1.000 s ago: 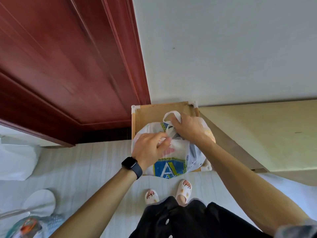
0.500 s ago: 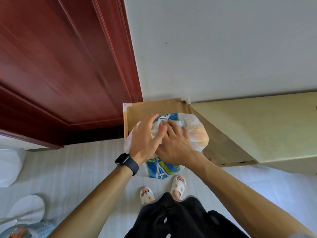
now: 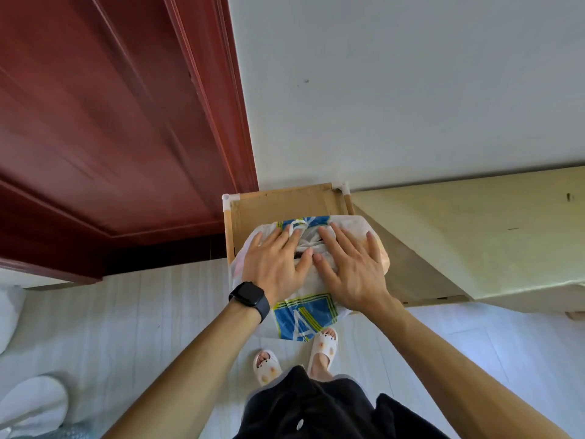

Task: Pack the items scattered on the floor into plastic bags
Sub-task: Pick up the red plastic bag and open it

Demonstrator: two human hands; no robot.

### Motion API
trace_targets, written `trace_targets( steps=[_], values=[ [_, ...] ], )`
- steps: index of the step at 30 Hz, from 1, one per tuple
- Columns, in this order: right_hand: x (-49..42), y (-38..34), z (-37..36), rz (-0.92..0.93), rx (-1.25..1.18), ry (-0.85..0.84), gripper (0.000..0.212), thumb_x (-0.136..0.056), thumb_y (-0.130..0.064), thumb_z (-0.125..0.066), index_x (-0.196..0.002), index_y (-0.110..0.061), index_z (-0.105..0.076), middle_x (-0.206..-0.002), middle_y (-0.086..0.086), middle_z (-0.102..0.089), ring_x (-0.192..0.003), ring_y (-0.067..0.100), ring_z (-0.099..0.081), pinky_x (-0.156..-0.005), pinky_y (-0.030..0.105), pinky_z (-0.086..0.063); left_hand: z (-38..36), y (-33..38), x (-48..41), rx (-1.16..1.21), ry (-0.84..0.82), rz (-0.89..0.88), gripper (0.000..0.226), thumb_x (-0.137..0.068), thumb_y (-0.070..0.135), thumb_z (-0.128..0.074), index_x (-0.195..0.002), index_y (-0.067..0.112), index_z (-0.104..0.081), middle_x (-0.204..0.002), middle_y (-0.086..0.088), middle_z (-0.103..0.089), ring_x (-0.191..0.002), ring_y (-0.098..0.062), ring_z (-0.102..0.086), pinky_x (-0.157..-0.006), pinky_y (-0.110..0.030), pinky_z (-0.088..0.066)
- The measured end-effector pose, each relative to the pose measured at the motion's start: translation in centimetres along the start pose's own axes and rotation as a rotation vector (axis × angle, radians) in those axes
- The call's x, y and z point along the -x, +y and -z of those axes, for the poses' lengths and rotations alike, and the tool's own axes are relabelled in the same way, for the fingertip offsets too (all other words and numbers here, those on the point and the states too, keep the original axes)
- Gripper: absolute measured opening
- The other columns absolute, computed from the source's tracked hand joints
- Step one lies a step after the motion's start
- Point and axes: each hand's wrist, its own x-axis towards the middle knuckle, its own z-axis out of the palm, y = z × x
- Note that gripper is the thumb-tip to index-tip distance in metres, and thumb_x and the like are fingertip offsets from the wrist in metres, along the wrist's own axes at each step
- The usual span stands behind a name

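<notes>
A white plastic bag with a blue and yellow print lies on the top shelf of a small wooden rack. Its handles are knotted at the top, between my fingers. My left hand, with a black watch at the wrist, lies flat on the bag's left half, fingers spread. My right hand presses flat on the right half, fingers also spread. Neither hand grips the bag. What the bag holds is hidden, apart from an orange tint at its right end.
A dark red door stands to the left and a pale wall behind the rack. A yellowish cabinet top adjoins on the right. Below are my feet in white slippers, white objects at the left edge, and the light floor.
My hands let go of the bag's handles after tying them and now lie flat and spread on top of the bag, side by side.
</notes>
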Motion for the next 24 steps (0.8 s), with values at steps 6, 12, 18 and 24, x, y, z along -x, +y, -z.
trace_targets(
  steps=[6,12,18,24],
  values=[
    [1.3,-1.3,-0.6,-0.057,-0.041,0.057,0.061,-0.102,-0.053,-0.015,-0.158,-0.028,-0.017,-0.166,-0.005,-0.009,-0.152,0.007,0.002,-0.120,0.054,0.010,-0.7,-0.3,0.1,0.033,0.029,-0.017,0.058,-0.095,0.045,-0.026,-0.132,0.015,-0.060,-0.147,0.002,-0.049,-0.133,-0.014,-0.048,-0.110,-0.049,-0.033],
    [0.7,-1.5,-1.2,-0.078,-0.031,0.050,0.062,-0.101,-0.051,-0.010,-0.156,-0.026,-0.025,-0.163,-0.011,-0.023,-0.151,0.004,-0.009,-0.120,0.051,0.010,-0.4,-0.7,-0.1,0.026,0.033,-0.043,0.057,-0.095,0.042,-0.024,-0.129,0.020,-0.064,-0.136,0.005,-0.059,-0.124,-0.009,-0.056,-0.105,-0.043,-0.036],
    [2.1,-1.7,1.5,-0.034,-0.218,0.018,0.055,-0.104,-0.049,-0.022,-0.156,-0.031,-0.025,-0.164,-0.007,-0.020,-0.152,0.010,-0.008,-0.121,0.053,0.004,1.3,-0.9,0.3,-0.001,-0.119,-0.050,0.075,-0.090,0.062,-0.007,-0.141,0.027,-0.049,-0.153,0.004,-0.041,-0.141,-0.015,-0.035,-0.113,-0.045,-0.030],
    [8.9,2.6,5.2,-0.100,-0.475,0.254,0.044,-0.102,-0.041,-0.047,-0.145,-0.032,-0.049,-0.154,0.002,-0.043,-0.145,0.017,-0.033,-0.118,0.036,-0.030,3.6,1.6,2.8,-0.061,0.085,-0.222,0.054,-0.096,0.059,-0.029,-0.142,0.037,-0.048,-0.149,-0.006,-0.043,-0.126,-0.027,-0.050,-0.106,-0.051,-0.037]
  ],
)
